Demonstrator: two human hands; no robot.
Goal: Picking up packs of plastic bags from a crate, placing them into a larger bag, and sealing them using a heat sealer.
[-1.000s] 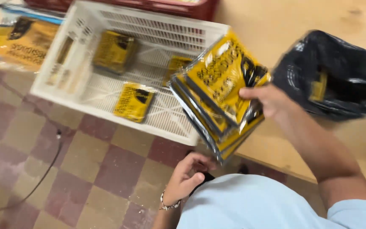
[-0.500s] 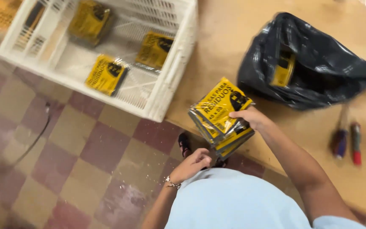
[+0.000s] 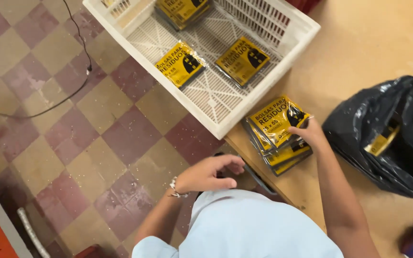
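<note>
While the right hand (image 3: 311,134) presses its fingers onto the stack of yellow packets (image 3: 277,134) near the counter (image 3: 359,43) edge beside the white crate (image 3: 225,125), the slick stack might fan out and slide floorward, the left hand (image 3: 206,174) loosely curled, empty.

A stack of flat yellow-and-black packets (image 3: 277,131) lay on the counter (image 3: 359,48) under the right hand (image 3: 309,134). Two matching square packets (image 3: 180,63) (image 3: 243,59) and a pile (image 3: 182,9) lay in the white crate (image 3: 283,45).

Packets (image 3: 182,63) lie in the crate (image 3: 283,71); a stack (image 3: 278,131) sits on the table (image 3: 359,52) between crate and bag (image 3: 393,138).
</note>
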